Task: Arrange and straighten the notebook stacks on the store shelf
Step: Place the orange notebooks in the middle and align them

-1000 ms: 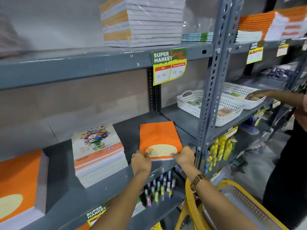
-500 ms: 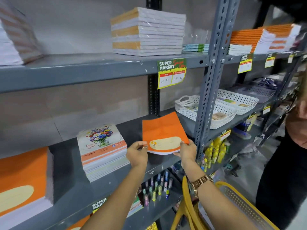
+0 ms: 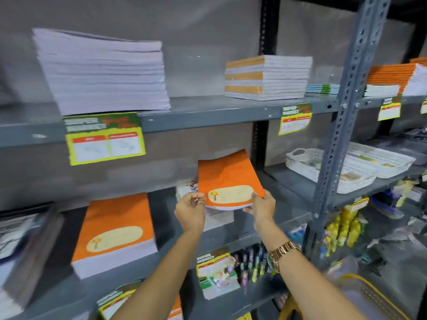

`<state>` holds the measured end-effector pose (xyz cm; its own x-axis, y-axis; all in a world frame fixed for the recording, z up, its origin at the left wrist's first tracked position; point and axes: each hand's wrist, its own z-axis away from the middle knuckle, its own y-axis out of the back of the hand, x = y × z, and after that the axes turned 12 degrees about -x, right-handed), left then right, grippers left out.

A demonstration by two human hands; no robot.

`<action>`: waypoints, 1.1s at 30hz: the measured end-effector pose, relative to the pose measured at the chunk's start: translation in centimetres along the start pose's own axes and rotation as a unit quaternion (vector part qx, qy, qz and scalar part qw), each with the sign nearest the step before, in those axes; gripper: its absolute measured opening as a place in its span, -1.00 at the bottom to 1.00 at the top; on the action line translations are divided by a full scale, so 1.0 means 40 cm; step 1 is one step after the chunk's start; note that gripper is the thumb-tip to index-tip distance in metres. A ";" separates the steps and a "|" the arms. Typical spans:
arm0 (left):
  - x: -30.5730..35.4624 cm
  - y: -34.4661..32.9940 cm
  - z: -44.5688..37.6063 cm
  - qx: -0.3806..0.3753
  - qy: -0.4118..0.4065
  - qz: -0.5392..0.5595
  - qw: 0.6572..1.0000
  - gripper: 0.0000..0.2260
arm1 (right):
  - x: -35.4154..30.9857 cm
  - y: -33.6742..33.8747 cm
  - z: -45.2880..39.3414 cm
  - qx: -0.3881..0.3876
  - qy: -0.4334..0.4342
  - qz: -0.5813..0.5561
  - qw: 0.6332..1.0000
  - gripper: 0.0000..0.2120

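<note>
Both my hands hold a thin bundle of orange notebooks (image 3: 227,179) by its near corners, lifted off the middle shelf (image 3: 272,218) and tilted up. My left hand (image 3: 190,210) pinches the near left corner, my right hand (image 3: 262,203) the near right one. Behind and below the bundle sits the flower-cover stack (image 3: 186,187), mostly hidden. To the left on the same shelf lies a thick orange stack (image 3: 115,229). The upper shelf carries a tall white stack (image 3: 104,72) and an orange-and-white stack (image 3: 268,77).
A grey perforated upright (image 3: 339,139) stands just right of my hands. White baskets (image 3: 323,167) sit on the shelf beyond it. Price tags (image 3: 104,139) hang from the upper shelf edge. Markers (image 3: 249,264) fill the lower shelf. A yellow basket (image 3: 369,296) is at bottom right.
The orange bundle has come up off the shelf and shifted left, in front of the flower-cover stack. The view has swung left; the other person is out of sight.
</note>
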<state>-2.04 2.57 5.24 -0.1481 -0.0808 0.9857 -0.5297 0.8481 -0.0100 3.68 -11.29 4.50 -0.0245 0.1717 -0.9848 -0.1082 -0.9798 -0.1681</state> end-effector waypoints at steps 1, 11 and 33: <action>0.001 0.035 -0.002 0.011 -0.002 -0.007 1.000 -0.88 | 0.006 -0.031 0.015 -0.013 -0.002 -0.001 1.000 -0.87; -0.004 0.392 -0.014 0.107 0.001 -0.023 0.994 -0.80 | 0.072 -0.348 0.160 -0.129 -0.034 -0.003 0.991 -0.86; -0.129 0.720 -0.043 -0.030 0.062 -0.414 0.908 -0.68 | 0.186 -0.548 0.243 -0.192 0.032 0.504 0.841 -0.73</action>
<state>-15.08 28.32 0.14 0.3772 -0.6472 0.6625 -0.3702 0.5503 0.7484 -3.81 12.47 1.28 0.1435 -0.7601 -0.6338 0.2657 -0.5873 0.7645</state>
